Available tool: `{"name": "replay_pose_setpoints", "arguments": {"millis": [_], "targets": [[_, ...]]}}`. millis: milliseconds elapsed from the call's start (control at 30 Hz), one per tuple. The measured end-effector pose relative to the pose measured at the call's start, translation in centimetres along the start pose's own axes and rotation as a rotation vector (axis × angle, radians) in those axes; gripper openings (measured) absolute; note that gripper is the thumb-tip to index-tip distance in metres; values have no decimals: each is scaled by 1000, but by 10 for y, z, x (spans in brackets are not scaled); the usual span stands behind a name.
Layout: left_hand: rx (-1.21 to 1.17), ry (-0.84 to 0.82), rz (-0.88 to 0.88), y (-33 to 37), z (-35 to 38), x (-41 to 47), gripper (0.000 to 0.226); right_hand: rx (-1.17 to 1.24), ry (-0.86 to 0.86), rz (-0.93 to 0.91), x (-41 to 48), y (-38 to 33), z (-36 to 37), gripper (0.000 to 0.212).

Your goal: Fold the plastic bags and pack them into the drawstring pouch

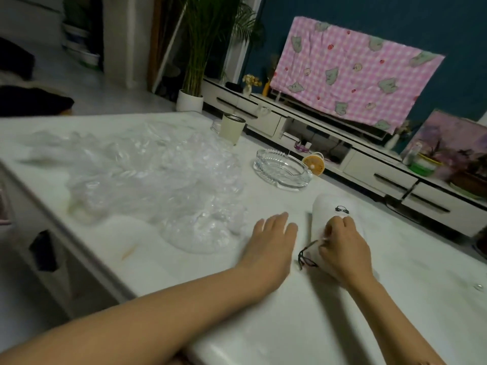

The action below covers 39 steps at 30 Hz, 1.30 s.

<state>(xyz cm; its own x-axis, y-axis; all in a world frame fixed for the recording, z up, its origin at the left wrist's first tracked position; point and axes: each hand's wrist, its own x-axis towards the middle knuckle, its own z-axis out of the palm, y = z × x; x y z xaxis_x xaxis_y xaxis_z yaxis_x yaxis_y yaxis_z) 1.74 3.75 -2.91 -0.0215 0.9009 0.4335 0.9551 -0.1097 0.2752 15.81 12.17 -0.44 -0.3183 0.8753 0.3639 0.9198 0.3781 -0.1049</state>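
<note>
From the head camera, the person leans over a white marble-look table (263, 325) with both bare arms stretched out. The left hand (271, 238) lies flat on the table top, palm down, fingers straight and slightly spread, holding nothing. It rests between the heap of plastic bags (147, 175) and the drawstring pouch (333, 205), near the heap's closest edge; I cannot tell whether the fingertips touch it.

The right hand (340, 246) sits on the pouch with its fingers curled, pinching the fabric at the mouth end. The pouch is white with a small black print on it, and lies on its side toward the table's right part, rounded end pointing away. A black drawstring (307, 255) loops out from under the hand onto the table. The hand covers the mouth, so what is inside cannot be seen.

The bags are clear and crumpled, loosely piled and spread across the middle and left of the table, none of them in the pouch as far as can be seen.

Beyond the heap stands a cream tumbler (232, 127), upright, its inside out of sight. A glass ashtray (282, 168) sits between tumbler and pouch, the table showing through its base. Just beside its far right rim is a small orange fan (313, 163).

Behind the table runs a low white cabinet (382, 169), with a pink checked cloth (350, 72) draped above it.
</note>
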Motion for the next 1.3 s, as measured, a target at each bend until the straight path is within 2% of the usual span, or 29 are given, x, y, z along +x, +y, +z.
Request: {"name": "replay_pose_setpoints", "arguments": {"millis": [67,100,167,233,300,333,400,467,533,633,700,733,767,867,967,1100,1167,1233,1267,1300], "targets": [[174,70,-96,-23,-7,-17,69,151,-160,38,-5,-1,-12,30],[209,67,-174,-33,-7,-26,71,200,-175,27,-12,-3,-18,37],[256,-4,-330,-46,-16,-42,57,203,-70,-38,-30,-10,-27,44],[297,-47,-409,-49,-31,-56,39,231,37,-106,-50,-21,-33,41],[291,-96,-343,-53,-34,-65,25,381,22,-157,-70,-35,-37,32],[262,-100,-276,-52,-35,-69,27,486,-4,-162,-79,-42,-38,27],[138,-102,-191,-40,-45,-78,25,713,-152,-38,-95,-62,-41,26],[-76,-147,-126,-23,-55,-92,20,861,-401,132,-107,-77,-43,48],[-341,-180,-118,-8,-62,-106,21,854,-500,203,-117,-84,-38,59],[-641,85,-243,-6,-70,-107,28,849,-341,256,-123,-86,-38,44],[-654,272,-243,-14,-71,-102,36,834,-308,228,-126,-87,-42,49],[-625,280,-227,-19,-72,-101,37,782,-283,207,-127,-89,-42,53],[-581,222,-204,-23,-73,-100,35,719,-230,181,-126,-90,-38,51],[-258,-150,-113,-29,-57,-103,41,591,-44,159,-122,-88,-20,17],[46,-443,-86,-35,-46,-104,59,600,6,266,-115,-82,-6,13],[127,-528,-77,-45,-42,-106,73,323,34,310,-106,-63,1,17],[133,-537,-55,-48,-41,-107,81,248,174,271,-102,-63,-3,18],[125,-522,-37,-50,-39,-107,100,347,318,38,-104,-76,-9,23],[121,-507,-22,-49,-40,-107,108,410,271,-106,-109,-88,-11,29],[129,-494,-14,-50,-40,-106,110,461,138,-237,-113,-99,-11,39]]}}
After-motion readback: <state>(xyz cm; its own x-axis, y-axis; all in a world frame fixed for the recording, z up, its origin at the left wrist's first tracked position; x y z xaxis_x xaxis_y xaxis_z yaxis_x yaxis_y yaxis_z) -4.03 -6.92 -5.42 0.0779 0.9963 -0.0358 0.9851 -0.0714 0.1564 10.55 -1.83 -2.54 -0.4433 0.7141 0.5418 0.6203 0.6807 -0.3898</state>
